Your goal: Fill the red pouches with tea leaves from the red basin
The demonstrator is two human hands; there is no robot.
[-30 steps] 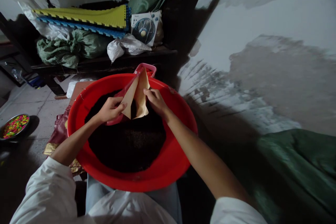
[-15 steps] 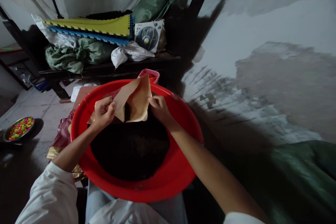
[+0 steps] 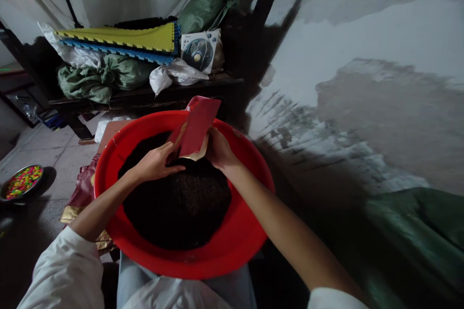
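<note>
A folded paper packet is tilted above the red basin, maroon on the outside with tan paper showing along its lower edge. My right hand grips its right side; the fingertips are partly behind the paper. At the packet's lower left, my left hand has its fingers on the left flap, and its thumb points right beneath the packet. Dark granular material fills the bottom of the wide red basin, which sits at my lap. A browner patch shows in the middle of the dark heap.
A pink container stands just behind the basin. Farther back, a dark bench bears yellow and blue foam mats, sacks and a boxed fan. A metal bowl of colourful pieces is on the floor at left. Green sacking lies at right.
The packet has turned over from its tan open side to its maroon outside and is more upright. My left hand has shifted right and lower, its thumb now stretched out.
</note>
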